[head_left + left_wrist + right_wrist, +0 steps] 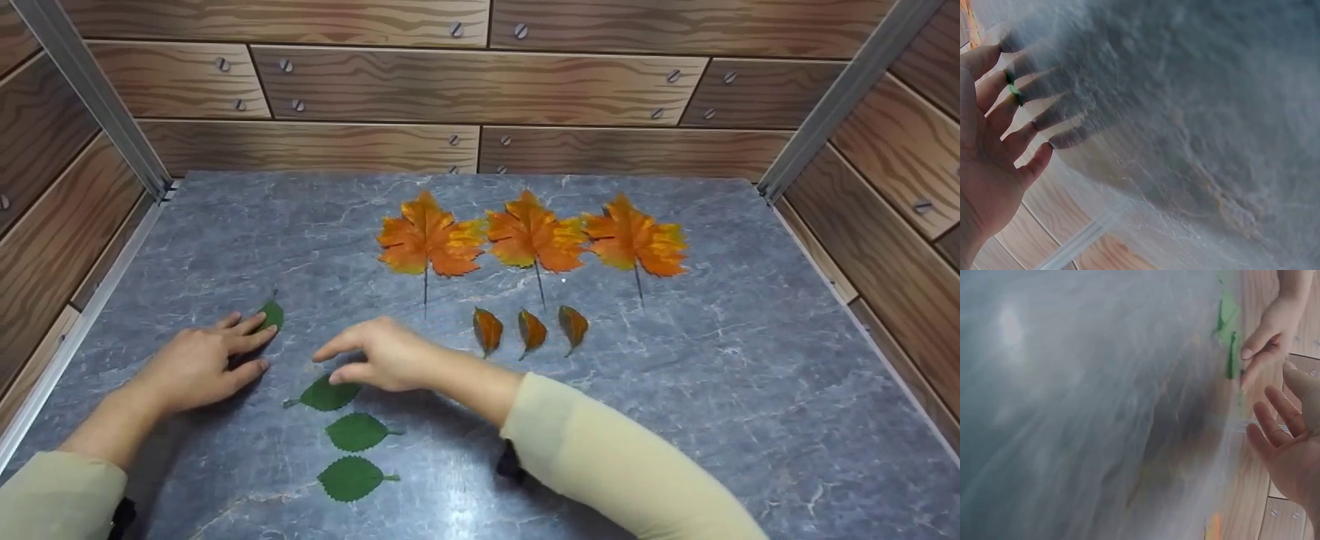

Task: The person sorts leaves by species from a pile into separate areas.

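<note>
In the head view my left hand (196,366) lies toward the left of the table, fingers extended, with fingertips on a small green leaf (273,313). A sliver of that green leaf (1014,94) shows beyond the fingertips in the left wrist view. My right hand (386,356) hovers over another green leaf (324,395), hiding part of it, with thumb and index finger apart and nothing between them. Nearer the front, two more green leaves lie in a column, one serrated leaf (355,433) above the other serrated leaf (349,478), stems pointing right.
Along the back are three orange maple leaves: a left one (429,236), a middle one (532,234) and a right one (634,236). Below them lie three small brown leaves, the middle brown leaf (532,331) among them. Wood-patterned walls (480,86) border the grey marbled table (712,390).
</note>
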Demonstrator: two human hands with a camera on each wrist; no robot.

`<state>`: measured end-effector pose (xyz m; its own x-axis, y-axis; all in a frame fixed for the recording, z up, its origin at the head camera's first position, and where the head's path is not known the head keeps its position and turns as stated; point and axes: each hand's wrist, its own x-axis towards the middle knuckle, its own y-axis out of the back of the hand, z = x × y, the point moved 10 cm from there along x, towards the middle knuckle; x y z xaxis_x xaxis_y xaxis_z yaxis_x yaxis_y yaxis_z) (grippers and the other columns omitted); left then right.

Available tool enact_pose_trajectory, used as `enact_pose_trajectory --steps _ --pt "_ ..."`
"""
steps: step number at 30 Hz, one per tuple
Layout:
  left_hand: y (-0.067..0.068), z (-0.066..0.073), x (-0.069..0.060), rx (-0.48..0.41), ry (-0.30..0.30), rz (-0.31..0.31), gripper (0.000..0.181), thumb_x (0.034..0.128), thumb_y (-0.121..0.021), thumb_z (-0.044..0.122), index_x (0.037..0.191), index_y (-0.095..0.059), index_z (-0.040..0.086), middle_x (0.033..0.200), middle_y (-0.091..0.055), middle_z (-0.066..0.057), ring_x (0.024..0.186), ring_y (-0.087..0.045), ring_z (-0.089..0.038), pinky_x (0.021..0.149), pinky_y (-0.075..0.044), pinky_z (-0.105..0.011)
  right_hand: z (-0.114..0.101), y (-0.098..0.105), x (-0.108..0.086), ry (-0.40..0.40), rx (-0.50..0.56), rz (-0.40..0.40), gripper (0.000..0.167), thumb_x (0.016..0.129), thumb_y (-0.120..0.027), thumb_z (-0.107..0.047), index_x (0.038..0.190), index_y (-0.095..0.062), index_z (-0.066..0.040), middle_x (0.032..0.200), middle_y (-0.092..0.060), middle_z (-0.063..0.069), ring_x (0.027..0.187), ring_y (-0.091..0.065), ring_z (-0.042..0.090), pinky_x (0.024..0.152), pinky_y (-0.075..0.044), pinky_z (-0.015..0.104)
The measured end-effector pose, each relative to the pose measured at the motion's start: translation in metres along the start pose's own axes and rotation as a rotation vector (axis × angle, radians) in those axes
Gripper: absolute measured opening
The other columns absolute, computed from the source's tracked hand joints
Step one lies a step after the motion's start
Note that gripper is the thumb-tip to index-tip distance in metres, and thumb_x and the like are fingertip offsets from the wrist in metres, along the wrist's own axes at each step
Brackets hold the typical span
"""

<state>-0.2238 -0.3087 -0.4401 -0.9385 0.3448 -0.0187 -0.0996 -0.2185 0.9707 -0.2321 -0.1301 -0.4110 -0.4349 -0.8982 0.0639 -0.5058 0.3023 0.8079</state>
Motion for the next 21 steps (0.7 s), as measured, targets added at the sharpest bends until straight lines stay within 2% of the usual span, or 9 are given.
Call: enact_pose_trajectory --steps 3,8,13,21 --pt "0.000 0.000 0.002 -0.007 0.002 -0.010 0.055 0.1038 -0.068 0.037 0.151 -0.060 0.011 0.158 -0.050 -0.019 0.141 -0.046 -0.054 0.103 -0.041 -0.077 0.005 -0.011 0.009 -0.019 -0.020 -0.034 0.040 0.100 -0.078 -0.025 0.139 -0.073 -0.017 0.137 -0.071 -0.003 0.128 -0.063 0.006 0.109 -0.042 0.016" --pt "0.001 0.000 0.003 -0.009 -0.002 -0.013 0.055 0.1041 -0.068 0.038 0.152 -0.060 0.011 0.158 -0.051 -0.018 0.141 -0.046 -0.054 0.104 -0.042 -0.076 0.009 -0.026 0.017 -0.039 -0.062 -0.090 0.048 0.097 -0.081 -0.026 0.143 -0.070 -0.018 0.136 -0.071 -0.002 0.126 -0.062 0.009 0.112 -0.040 0.022" --pt "-0.001 -0.001 0.002 -0.006 0.001 -0.026 0.056 0.1042 -0.067 0.040 0.152 -0.060 0.012 0.158 -0.050 -0.019 0.141 -0.046 -0.054 0.103 -0.040 -0.078 0.012 -0.035 0.018 -0.056 -0.125 -0.147 0.055 0.097 -0.081 -0.031 0.148 -0.066 -0.021 0.134 -0.065 0.002 0.121 -0.057 0.013 0.104 -0.042 0.022" --pt "-0.002 -0.002 0.002 -0.002 0.004 -0.028 0.056 0.1039 -0.068 0.039 0.152 -0.060 0.012 0.157 -0.051 -0.020 0.140 -0.047 -0.055 0.102 -0.041 -0.078 0.009 -0.038 0.018 -0.044 -0.156 -0.177 0.038 0.098 -0.079 -0.031 0.135 -0.074 -0.023 0.131 -0.063 0.000 0.116 -0.053 0.013 0.098 -0.040 0.020"
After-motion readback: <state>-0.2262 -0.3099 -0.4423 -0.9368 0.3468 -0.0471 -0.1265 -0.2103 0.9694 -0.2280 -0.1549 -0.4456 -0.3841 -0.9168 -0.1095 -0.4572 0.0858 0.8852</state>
